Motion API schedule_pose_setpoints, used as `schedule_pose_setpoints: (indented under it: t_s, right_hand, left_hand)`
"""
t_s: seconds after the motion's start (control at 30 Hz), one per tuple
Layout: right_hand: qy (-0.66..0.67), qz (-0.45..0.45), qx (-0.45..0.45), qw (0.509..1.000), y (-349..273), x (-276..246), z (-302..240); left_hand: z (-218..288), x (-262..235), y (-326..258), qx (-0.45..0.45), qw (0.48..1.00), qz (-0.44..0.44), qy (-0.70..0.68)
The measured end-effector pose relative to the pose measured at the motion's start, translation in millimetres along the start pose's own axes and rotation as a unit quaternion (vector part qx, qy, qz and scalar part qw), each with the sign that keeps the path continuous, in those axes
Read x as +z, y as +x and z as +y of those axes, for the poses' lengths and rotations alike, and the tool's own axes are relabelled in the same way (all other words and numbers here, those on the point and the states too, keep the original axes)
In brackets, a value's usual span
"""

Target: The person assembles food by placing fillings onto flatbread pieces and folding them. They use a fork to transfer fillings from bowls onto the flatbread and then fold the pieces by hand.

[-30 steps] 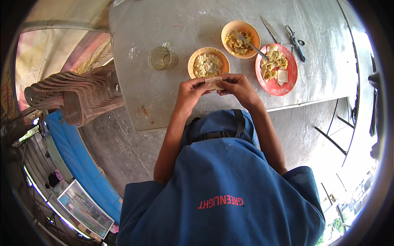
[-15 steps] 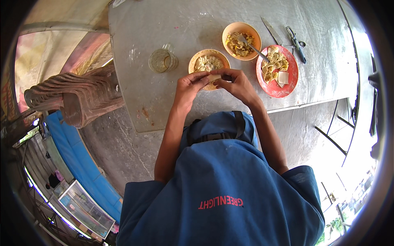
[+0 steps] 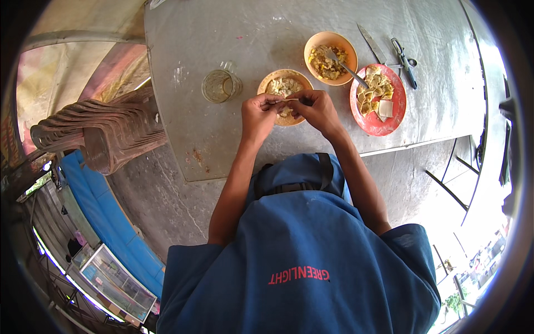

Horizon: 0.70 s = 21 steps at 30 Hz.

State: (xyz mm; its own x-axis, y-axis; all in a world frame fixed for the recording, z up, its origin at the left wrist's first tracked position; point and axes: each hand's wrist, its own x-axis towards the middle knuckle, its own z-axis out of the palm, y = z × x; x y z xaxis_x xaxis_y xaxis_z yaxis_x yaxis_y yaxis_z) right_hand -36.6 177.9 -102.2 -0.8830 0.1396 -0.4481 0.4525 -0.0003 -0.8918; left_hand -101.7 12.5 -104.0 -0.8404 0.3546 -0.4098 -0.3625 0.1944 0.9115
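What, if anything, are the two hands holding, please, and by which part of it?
A thin, pale dough wrapper: the left hand pinches its left end between thumb and fingers, the right hand its right end.

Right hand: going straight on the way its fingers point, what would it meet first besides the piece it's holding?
Probably the left hand, which faces the right hand across the thin pale piece; the exact depth is hard to judge.
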Motion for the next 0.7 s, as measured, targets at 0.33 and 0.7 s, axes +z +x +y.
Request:
schedule_pose_setpoints:
  t_s: [0.33,0.7]
  right_hand:
    - [0.341,-0.044,0.057,0.937,-1,-1,5]
    - [0.090,0.082,-0.065,0.990,-1,12,-5]
  left_hand:
    - [2,-2,2,-0.093,0.957,0.011,-0.273]
    - [6,-2,-4,0.012,0.999,0.010,-0.039]
